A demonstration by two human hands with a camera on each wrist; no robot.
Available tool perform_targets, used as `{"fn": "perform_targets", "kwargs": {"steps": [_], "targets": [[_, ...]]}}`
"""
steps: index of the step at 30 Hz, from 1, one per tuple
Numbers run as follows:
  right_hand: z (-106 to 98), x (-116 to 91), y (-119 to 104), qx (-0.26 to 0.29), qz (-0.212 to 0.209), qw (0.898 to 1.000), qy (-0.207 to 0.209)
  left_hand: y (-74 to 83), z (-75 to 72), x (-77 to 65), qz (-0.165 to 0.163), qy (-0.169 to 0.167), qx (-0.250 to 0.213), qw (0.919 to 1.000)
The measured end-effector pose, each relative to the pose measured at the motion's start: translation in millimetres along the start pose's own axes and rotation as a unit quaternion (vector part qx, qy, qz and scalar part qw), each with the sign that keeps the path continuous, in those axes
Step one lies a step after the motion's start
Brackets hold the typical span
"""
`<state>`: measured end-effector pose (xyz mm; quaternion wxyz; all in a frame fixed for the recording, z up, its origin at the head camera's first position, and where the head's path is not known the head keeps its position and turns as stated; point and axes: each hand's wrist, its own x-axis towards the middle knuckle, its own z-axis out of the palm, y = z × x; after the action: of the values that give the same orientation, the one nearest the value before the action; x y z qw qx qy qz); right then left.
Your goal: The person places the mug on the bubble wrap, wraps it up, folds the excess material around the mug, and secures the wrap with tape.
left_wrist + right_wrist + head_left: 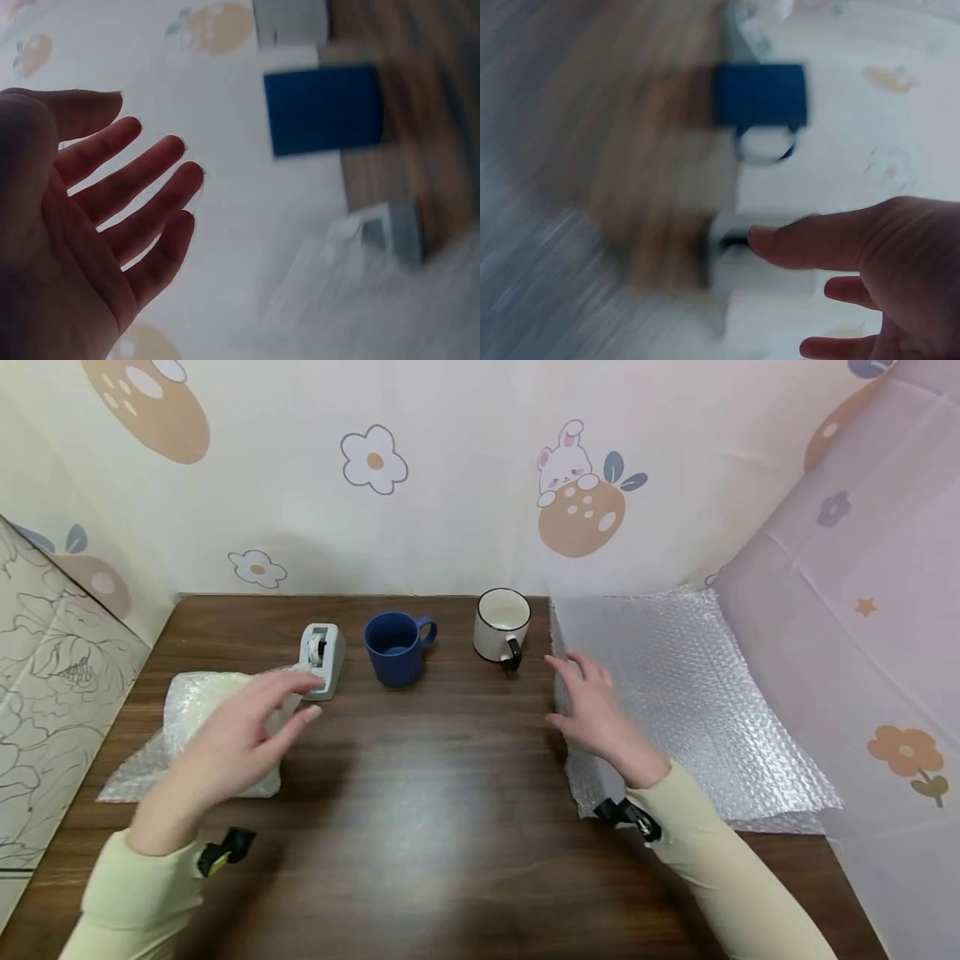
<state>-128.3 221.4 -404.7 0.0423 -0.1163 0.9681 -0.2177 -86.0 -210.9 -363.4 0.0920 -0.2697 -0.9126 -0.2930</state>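
Observation:
My left hand (243, 731) hovers over a bubble-wrapped bundle (197, 693) on the left of the table, its fingers extended and holding nothing. Just beyond its fingertips stands a grey tape dispenser (335, 664). My right hand (594, 706) is held over the left edge of the bubble wrap sheets (675, 693), fingers spread and nothing in them. Nearest to that hand is a white mug (498, 625) with a black rim and black handle. A blue mug (395, 652) stands upright between the dispenser and the white mug, its handle pointing right. What the bundle contains is hidden.
The dark wooden table (420, 827) meets a patterned curtain (465, 502) at the back. More of that printed cloth rises along the right side, close to the bubble wrap. A panel with drawn flowers (60, 693) borders the left.

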Motion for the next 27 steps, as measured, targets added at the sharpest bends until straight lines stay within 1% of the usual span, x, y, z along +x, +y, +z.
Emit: {"fn": "perform_targets", "kwargs": {"steps": [3, 6, 10, 13, 15, 18, 20, 23, 25, 27], "targets": [[1.6, -10.0, 26.1, -0.005, 0.024, 1.0, -0.009, 2.9, 21.9, 3.5, -0.005, -0.042, -0.004, 0.9991], [0.1, -20.5, 45.6, -0.008, 0.039, 0.999, -0.012, 1.6, 44.4, 6.6, -0.008, -0.086, -0.003, 0.9963], [-3.5, -32.1, 61.1, -0.009, 0.049, 0.999, -0.002, -3.5, 72.1, 9.8, -0.011, -0.137, 0.003, 0.9906], [-3.8, -38.8, 67.8, 0.001, 0.053, 0.998, 0.024, -8.7, 86.0, 9.9, -0.017, -0.168, 0.023, 0.9853], [-3.8, -43.7, 71.6, 0.008, 0.058, 0.997, 0.05, -11.6, 91.3, 8.9, -0.027, -0.193, 0.041, 0.9801], [-6.1, -51.7, 76.4, 0.017, 0.07, 0.992, 0.105, -14.4, 94.3, 7.7, -0.045, -0.227, 0.059, 0.971], [-10.3, -57.6, 78.1, 0.029, 0.084, 0.985, 0.145, -15.6, 94.8, 7.5, -0.055, -0.241, 0.062, 0.9669], [-20.3, -65.9, 77.1, 0.055, 0.104, 0.971, 0.206, -17.4, 94.5, 7.3, -0.061, -0.249, 0.056, 0.9651], [-27.7, -70.8, 74.2, 0.071, 0.095, 0.963, 0.241, -19.1, 94.1, 6.8, -0.062, -0.25, 0.051, 0.9648], [-34.7, -74.5, 70.4, 0.072, 0.055, 0.957, 0.277, -20.7, 93.1, 6.3, -0.066, -0.253, 0.045, 0.9641]]}}
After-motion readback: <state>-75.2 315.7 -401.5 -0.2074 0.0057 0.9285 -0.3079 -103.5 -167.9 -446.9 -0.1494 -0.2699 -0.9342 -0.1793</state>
